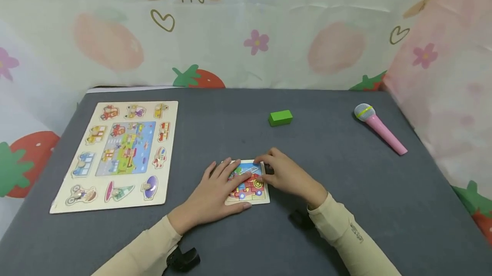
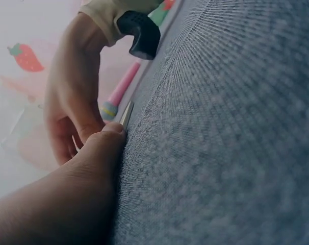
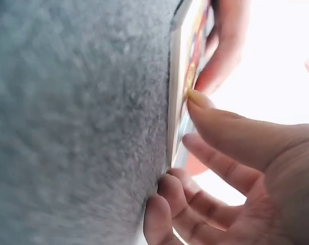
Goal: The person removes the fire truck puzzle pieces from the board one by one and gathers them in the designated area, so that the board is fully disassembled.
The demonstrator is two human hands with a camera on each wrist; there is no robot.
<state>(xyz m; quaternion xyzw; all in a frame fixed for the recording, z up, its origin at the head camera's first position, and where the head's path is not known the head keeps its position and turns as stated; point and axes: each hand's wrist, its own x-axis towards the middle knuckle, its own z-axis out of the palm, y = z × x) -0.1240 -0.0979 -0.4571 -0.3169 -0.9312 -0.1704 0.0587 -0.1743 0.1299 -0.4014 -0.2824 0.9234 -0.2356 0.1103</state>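
Observation:
In the head view, a small jigsaw (image 1: 251, 190) with a red vehicle picture lies flat in a pale frame. My left hand (image 1: 213, 195) rests across its left side, fingers extended over the picture and thumb along the lower edge. The right hand (image 1: 288, 177) holds the upper right part between a bent index finger and thumb. From the right wrist, the thumb of my right hand (image 3: 246, 148) presses on the face of the jigsaw (image 3: 175, 102), with the other fingers curled by its edge. The left wrist view shows the jigsaw's thin edge (image 2: 127, 114) beside the left thumb; its face is hidden.
A large wooden peg puzzle (image 1: 171, 139) with vehicle pieces lies at the left of the grey table (image 1: 223, 118). Behind the jigsaw is a green block (image 1: 280, 118). A pink toy microphone (image 1: 386, 134) lies at the back right. Patterned cloth hangs around the table.

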